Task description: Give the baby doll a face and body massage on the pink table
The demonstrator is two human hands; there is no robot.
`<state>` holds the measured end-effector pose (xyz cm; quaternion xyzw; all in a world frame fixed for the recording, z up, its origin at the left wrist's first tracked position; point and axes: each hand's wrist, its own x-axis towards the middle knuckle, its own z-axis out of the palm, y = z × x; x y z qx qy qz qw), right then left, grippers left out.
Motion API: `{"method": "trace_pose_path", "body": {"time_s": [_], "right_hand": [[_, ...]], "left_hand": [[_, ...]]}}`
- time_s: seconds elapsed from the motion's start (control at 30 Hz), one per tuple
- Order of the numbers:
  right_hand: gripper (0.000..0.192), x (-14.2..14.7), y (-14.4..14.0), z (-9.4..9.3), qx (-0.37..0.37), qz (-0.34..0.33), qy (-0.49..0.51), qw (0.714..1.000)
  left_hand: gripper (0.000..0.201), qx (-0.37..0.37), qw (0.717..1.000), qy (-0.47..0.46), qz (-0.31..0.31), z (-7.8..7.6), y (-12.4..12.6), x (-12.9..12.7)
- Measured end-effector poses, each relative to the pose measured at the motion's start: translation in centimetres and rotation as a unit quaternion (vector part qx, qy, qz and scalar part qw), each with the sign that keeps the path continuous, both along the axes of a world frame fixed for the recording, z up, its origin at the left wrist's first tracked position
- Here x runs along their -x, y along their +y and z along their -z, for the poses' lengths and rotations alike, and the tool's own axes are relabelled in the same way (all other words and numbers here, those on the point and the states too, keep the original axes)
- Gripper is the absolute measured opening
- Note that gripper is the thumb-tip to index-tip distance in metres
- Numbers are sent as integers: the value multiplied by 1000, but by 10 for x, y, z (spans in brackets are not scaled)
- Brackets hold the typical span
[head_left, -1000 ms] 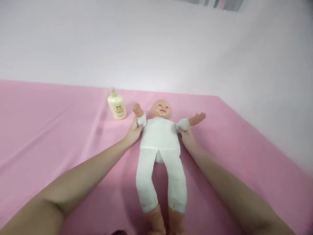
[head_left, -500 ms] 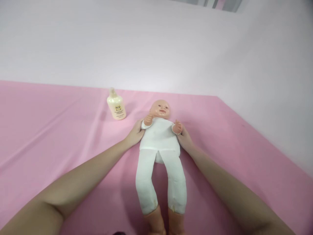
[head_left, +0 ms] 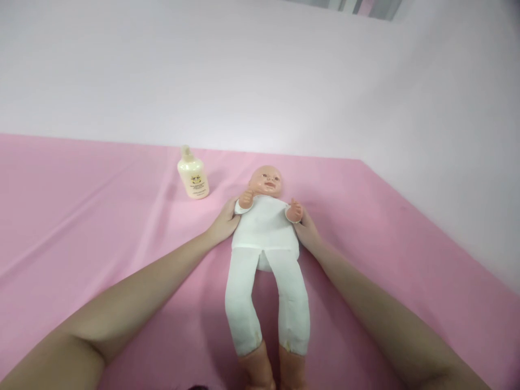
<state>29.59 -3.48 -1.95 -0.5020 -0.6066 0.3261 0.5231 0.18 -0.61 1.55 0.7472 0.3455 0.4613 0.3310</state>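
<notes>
On pink cloth [head_left: 134, 216], left fingers [head_left: 232, 208] and right fingers [head_left: 306, 219] holding a doll [head_left: 265, 225], pump bottle [head_left: 192, 172] nearby, label [head_left: 197, 186] print unreadable.

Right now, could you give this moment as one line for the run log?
doll: face up on pink cloth | left hand: on doll's arm | right hand: on doll's other arm | pale bottle: upright, untouched

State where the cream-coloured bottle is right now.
In the head view, the cream-coloured bottle stands on the pink cloth near its far edge, left of the doll's head and beyond the left hand.
</notes>
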Motion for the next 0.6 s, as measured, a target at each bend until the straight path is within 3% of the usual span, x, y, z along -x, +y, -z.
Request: {"method": "trace_pose_path", "body": {"time_s": [0.6], "right_hand": [[49, 0, -2, -2, 9, 0, 4, 1000]], "left_hand": [[45, 8, 1000, -2, -2, -2, -1, 0]]}}
